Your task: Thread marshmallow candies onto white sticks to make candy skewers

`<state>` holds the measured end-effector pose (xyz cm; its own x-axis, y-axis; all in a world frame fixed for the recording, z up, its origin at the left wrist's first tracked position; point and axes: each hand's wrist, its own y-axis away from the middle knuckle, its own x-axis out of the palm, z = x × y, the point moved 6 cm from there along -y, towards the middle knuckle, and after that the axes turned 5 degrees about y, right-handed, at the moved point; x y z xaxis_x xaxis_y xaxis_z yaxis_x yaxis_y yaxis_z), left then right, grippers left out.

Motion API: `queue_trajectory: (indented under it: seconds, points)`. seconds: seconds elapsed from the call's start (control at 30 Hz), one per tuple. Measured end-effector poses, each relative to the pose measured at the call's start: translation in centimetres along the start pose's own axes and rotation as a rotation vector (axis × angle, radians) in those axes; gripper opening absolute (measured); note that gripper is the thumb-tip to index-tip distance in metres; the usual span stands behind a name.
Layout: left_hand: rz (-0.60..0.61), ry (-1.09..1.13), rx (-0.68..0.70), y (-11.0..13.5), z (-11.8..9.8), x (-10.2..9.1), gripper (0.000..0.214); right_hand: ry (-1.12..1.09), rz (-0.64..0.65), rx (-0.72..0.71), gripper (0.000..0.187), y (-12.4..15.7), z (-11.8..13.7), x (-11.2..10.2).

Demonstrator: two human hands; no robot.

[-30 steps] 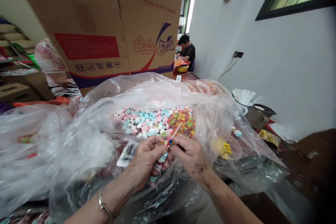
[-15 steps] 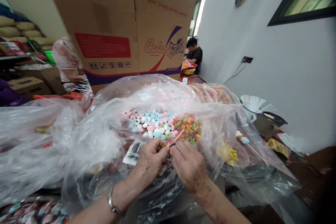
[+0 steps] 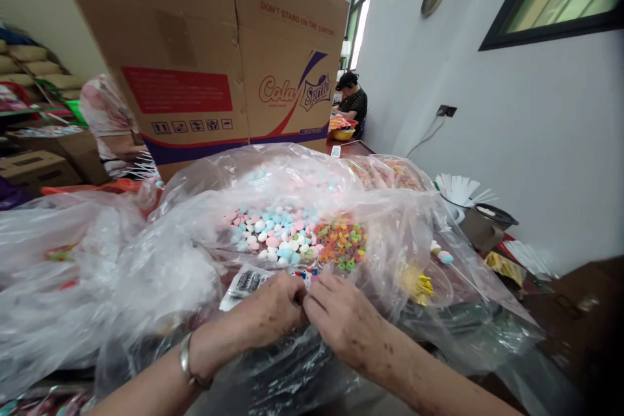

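My left hand [image 3: 273, 309] and my right hand [image 3: 344, 312] meet over the near edge of the table, fingers closed and fingertips touching. What they pinch is mostly hidden behind the fingers. A small red, blue and white printed piece [image 3: 308, 275] shows just beyond the fingertips; whether it is held or lies behind them I cannot tell. Further off lies a pile of pink, blue and white marshmallows [image 3: 273, 234], with small multicoloured ring gummies [image 3: 341, 244] to its right. A white packet with black print [image 3: 246, 283] rests beside my left hand.
Clear plastic sheeting [image 3: 160, 266] drapes around the candy. Behind stands a large carton [image 3: 195, 45]. To the right are yellow pieces [image 3: 422, 287] in a clear dish, a marshmallow skewer [image 3: 444, 257], white sticks [image 3: 455, 188] and a grey container [image 3: 482, 227]. Two other people sit further back.
A white stick that stood up from between my fingertips no longer shows. My hands have turned inward and lowered slightly in view. The whole view has shifted a little.
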<state>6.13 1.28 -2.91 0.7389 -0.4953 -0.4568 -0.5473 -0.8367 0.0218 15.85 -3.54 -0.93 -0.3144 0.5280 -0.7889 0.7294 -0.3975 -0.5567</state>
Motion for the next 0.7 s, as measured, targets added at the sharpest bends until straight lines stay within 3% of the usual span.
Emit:
queue_trajectory:
  seconds: [0.13, 0.27, 0.33, 0.4, 0.5, 0.57, 0.6, 0.7]
  points:
    - [-0.327, -0.164, 0.14, 0.1, -0.7, 0.0, 0.019, 0.081, -0.095, 0.364, 0.029, -0.3, -2.0, 1.4]
    - [-0.56, -0.218, 0.307, 1.4, -2.3, 0.4, 0.016, -0.257, -0.225, 0.728, 0.022, -0.4, -5.9, 1.9]
    - [-0.618, -0.106, 0.325, 2.2, -2.5, 0.3, 0.008, -0.461, -0.278, 0.857, 0.019, -0.4, -6.8, 1.6]
    - [-0.565, 0.245, 0.143, 2.1, -1.0, 0.1, 0.017, -0.537, -0.324, 0.856, 0.018, -0.9, -6.1, 0.6]
    - [-0.38, 0.829, -0.186, 1.1, 0.8, 0.0, 0.046, -0.445, -0.37, 0.581, 0.02, -2.2, -2.8, -1.4]
    - [-0.341, 0.994, -0.198, 0.6, 0.5, -1.6, 0.052, -0.402, -0.347, 0.433, 0.021, -2.5, -1.1, -1.8]
    - [-0.349, 1.146, -0.137, 0.5, 0.0, -2.7, 0.051, -0.404, -0.326, 0.422, 0.021, -2.4, -1.0, -1.6]
    - [-0.317, 1.315, 0.116, 1.1, -1.4, -5.2, 0.049, -0.412, -0.302, 0.551, 0.021, -1.6, -2.8, -0.5]
